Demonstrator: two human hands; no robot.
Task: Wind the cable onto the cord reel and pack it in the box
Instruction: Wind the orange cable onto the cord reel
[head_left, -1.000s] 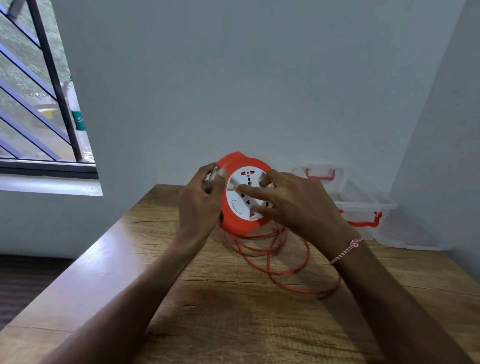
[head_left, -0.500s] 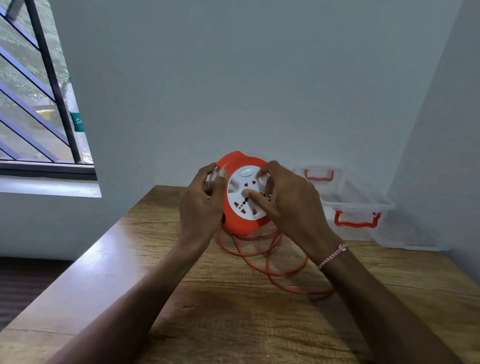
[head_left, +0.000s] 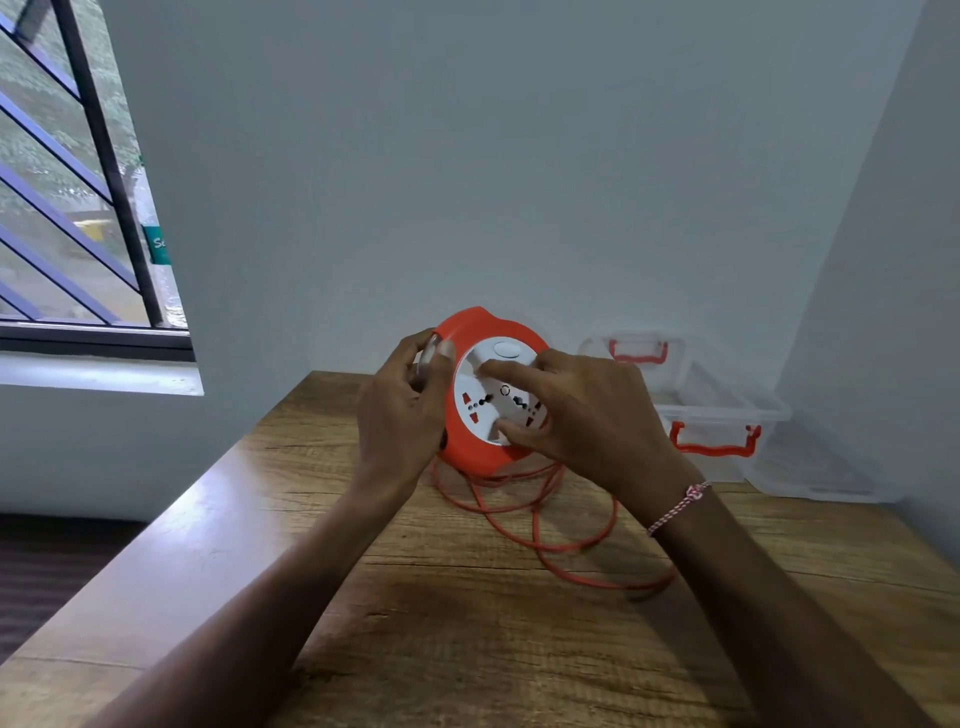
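**Head view: cable only partly wound, box still waiting**

Head camera looks down on a wooden table (head_left: 467, 623) set in a corner, with a barred window (head_left: 78, 208) far left. Both hands hold the orange cord reel (head_left: 483, 452) tilted on edge above the middle of the table, its white socket face (head_left: 485, 410) turned towards the wearer.

The left hand (head_left: 402, 415) is clamped on the reel's left rim, thumb over the front edge and fingers wrapped behind. The right hand (head_left: 592, 421) rests on the socket face with fingers spread; its index fingertip (head_left: 485, 368) and thumb press on the white disc, which looks like the part that turns to draw cable in. It is a pressing hold on the disc, not a closed fist round anything.

Winding is under way, as I judge it, but far from finished. Several loose loops of orange cable (head_left: 561, 540) hang from the reel's underside and lie spread on the table, reaching near and right towards the right forearm. How much cable is already inside the reel cannot be seen, and the plug end is not visible.

The clear plastic box (head_left: 727, 415) with orange latches stands open at the far right of the table, well apart from the reel, and appears empty. A clear lid (head_left: 821, 467) seems to lie just right of it. Left to do: take in the remaining loops, then set the reel in the box.
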